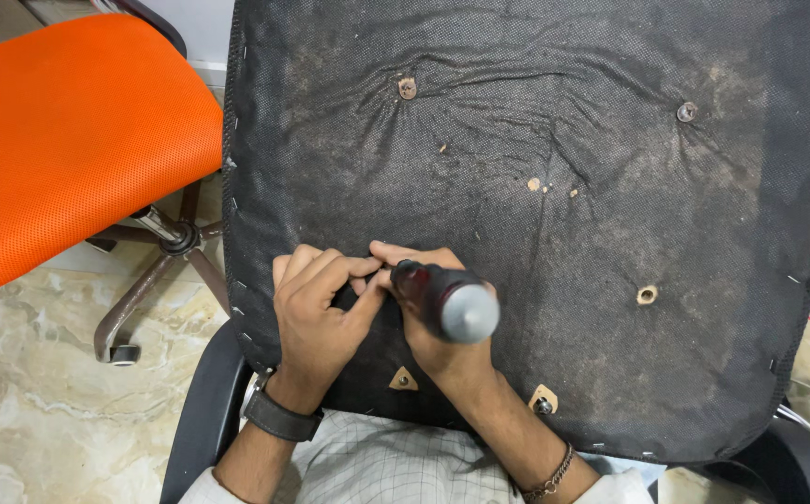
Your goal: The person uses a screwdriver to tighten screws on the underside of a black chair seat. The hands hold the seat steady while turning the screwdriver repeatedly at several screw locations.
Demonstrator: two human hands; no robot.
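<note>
Both hands meet low on the upturned seat base [536, 215], its dusty black woven fabric puckered around screws: the right hand [442, 327] grips a screwdriver [447, 299] with rounded dark handle, while the left hand [316, 313] pinches near its tip.

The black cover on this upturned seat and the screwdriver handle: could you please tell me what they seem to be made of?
Cover: likely thin non-woven fabric, matte and dusty; it wrinkles around the screws and is stapled along the edge. Screwdriver in the right hand: handle looks like smooth plastic, dark red with a grey end cap showing a soft sheen.
</note>
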